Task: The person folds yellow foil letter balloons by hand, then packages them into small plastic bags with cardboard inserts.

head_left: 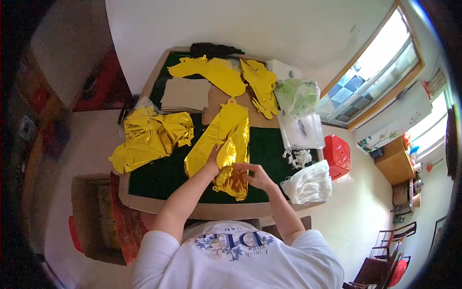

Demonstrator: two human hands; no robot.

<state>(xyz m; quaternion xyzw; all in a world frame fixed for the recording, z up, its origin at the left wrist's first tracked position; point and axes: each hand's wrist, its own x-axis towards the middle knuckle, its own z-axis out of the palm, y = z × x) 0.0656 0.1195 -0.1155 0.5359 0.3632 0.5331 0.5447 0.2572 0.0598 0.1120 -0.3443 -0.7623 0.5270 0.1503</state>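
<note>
A flat gold foil balloon (226, 123) lies before me on the green-topped table, its near end folded and crumpled. My left hand (212, 163) is closed on a raised fold of the foil, its fingers partly hidden behind it. From the right, my right hand (257, 176) reaches onto the crumpled near end. Its fingers are stretched out and apart, the index finger lying along the foil. Left of my hands is a loose pile of gold foil balloons (154, 137). More flat gold foil balloons (207, 72) lie at the far side, with another stack (260, 84) beside them.
Cardboard sheets (185, 95) lie at the back left. Along the right side are clear plastic bags (301, 132), a green-and-white bag (297, 96), small white pieces (297, 158) and a white bundle (309, 183). A red stool (337, 155) stands right; an open carton (96, 216) stands left.
</note>
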